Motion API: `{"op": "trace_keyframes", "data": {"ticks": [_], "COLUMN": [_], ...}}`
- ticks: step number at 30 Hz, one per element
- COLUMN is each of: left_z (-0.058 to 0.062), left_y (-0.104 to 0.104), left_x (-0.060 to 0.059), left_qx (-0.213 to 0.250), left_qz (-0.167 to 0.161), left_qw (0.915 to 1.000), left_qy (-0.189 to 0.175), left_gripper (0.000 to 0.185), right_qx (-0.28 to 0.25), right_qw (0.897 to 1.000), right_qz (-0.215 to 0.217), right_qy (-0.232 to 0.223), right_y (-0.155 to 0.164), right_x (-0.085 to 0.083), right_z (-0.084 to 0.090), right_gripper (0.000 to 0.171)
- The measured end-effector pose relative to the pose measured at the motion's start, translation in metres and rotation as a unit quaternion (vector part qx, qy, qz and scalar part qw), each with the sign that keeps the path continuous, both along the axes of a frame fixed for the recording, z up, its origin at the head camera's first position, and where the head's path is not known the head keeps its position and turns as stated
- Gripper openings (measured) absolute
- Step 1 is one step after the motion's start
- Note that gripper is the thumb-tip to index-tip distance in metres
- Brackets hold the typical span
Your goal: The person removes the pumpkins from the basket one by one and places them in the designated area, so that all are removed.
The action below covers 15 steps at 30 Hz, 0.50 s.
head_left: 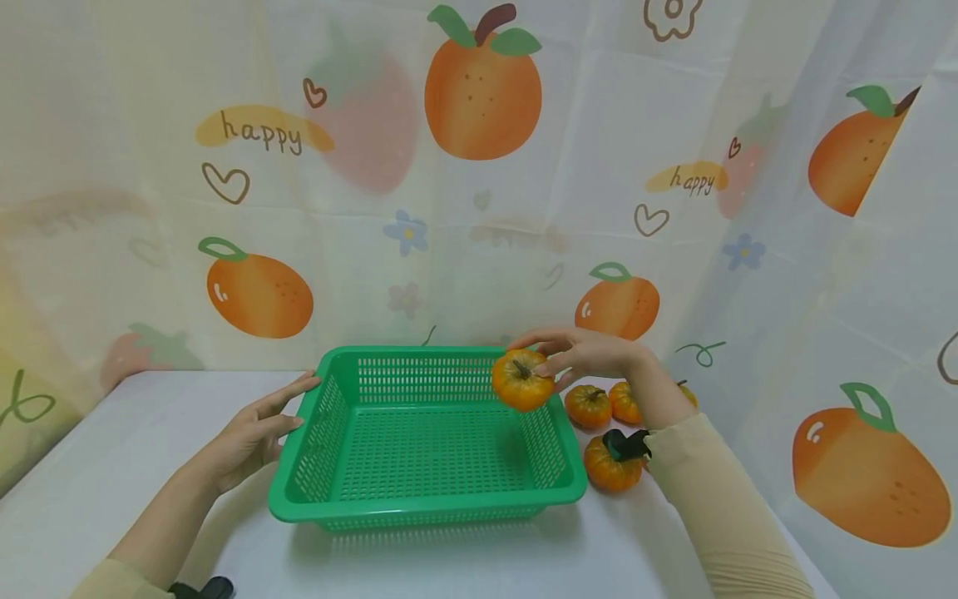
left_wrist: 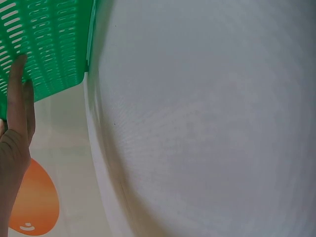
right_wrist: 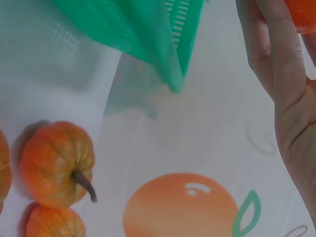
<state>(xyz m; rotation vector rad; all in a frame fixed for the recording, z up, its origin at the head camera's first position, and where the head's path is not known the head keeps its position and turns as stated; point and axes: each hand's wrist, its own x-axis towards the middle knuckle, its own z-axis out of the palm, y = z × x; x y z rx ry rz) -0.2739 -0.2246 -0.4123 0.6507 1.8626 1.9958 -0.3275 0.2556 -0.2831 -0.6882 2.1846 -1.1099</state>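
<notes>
Pinched in the fingertips of the right hand point(head_left: 591, 353) is a small orange pumpkin point(head_left: 522, 380), ribbed, with a dark stub of stem, held in the air over the right rim of the green basket point(head_left: 427, 507); that grip is closed round it from above. In the right wrist view only a sliver of this pumpkin point(right_wrist: 302, 12) shows at the top edge, cut off past the fingers point(right_wrist: 276, 44).

Nearest, at about 7 o'clock from the basket, the left hand point(head_left: 250, 433) lies with straight fingers against the basket's left wall, holding nothing. The left wrist view shows its fingertips point(left_wrist: 17, 74) flat on the slotted green plastic point(left_wrist: 44, 39), the rest of the hand cut by the frame.

The basket is rectangular, moulded plastic with slotted walls and floor, standing on the white surface point(head_left: 112, 466). Dark straps at both wrists are only partly seen.

At 3 o'clock from the basket several more little pumpkins point(head_left: 608, 466) lie on the surface, glossy and ribbed; the right forearm hides part of the group, so their number cannot be told. Farther back hangs a pale curtain point(head_left: 482, 96) printed with oranges, strawberries, hearts and the word "happy".
</notes>
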Motion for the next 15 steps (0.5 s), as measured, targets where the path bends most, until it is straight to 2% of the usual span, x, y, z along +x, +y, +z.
{"op": "trace_keyframes", "data": {"ticks": [15], "left_z": [-0.001], "left_y": [-0.001], "left_x": [-0.001], "left_qx": [0.0], "left_qz": [-0.005], "left_qw": [1.0], "left_qy": [0.001], "left_gripper": [0.059], "right_qx": [-0.016], "right_qw": [0.999], "right_qz": [-0.03], "right_qy": [0.016], "right_y": [0.037], "right_x": [0.006], "right_z": [-0.01], "right_gripper": [0.046]}}
